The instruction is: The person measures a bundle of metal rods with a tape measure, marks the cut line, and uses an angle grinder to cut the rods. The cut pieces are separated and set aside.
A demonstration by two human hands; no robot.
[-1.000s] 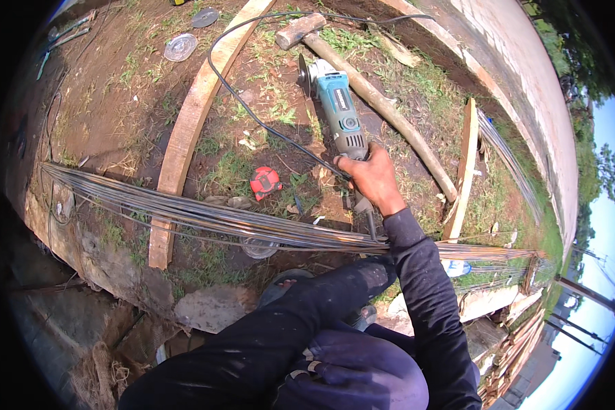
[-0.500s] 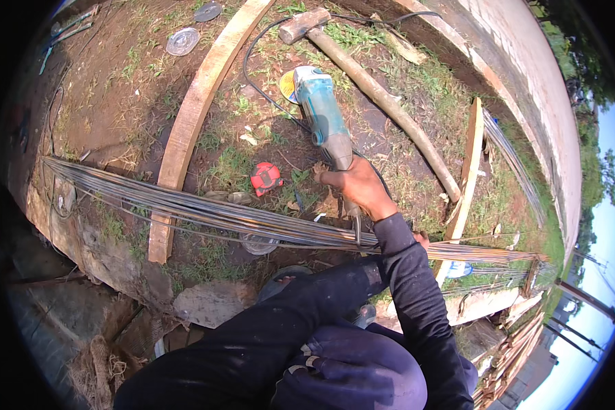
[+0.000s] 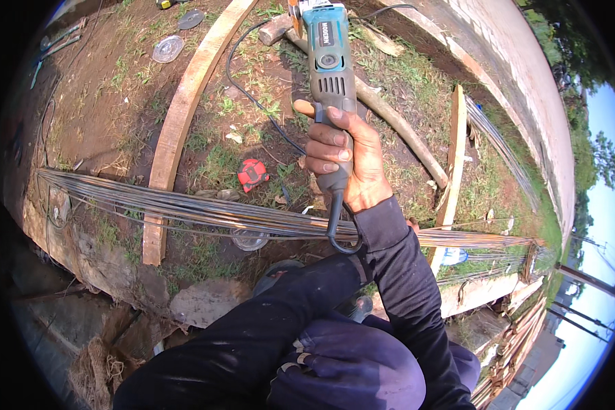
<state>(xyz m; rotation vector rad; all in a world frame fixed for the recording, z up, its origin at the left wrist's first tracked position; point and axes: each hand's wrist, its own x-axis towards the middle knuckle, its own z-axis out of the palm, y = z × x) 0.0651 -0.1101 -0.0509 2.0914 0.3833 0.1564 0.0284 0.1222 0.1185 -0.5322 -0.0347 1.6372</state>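
Observation:
My right hand (image 3: 352,150) is wrapped round the rear handle of a teal and grey angle grinder (image 3: 331,65), one finger stretched across the handle's left side. The grinder is held up off the ground, its disc end at the top edge of the picture and partly cut off. Its cord loops down from the handle. My left arm crosses low from the left. Its hand, mostly hidden behind my right forearm, shows only fingertips (image 3: 413,224) at a bundle of thin steel rods (image 3: 205,210). A red tape measure (image 3: 252,175) lies beyond the rods.
The rods rest across two wooden beams (image 3: 178,130) (image 3: 456,147). Behind the grinder lies a long-handled mallet (image 3: 403,123). Loose discs (image 3: 168,49) lie at the far left. A stone edge (image 3: 208,304) drops off near my feet, and a paved strip runs along the right.
My right hand has lifted the grinder off the ground and turned it, bringing it nearer to me with the disc end farther up. The left fingertips stay beside the rods.

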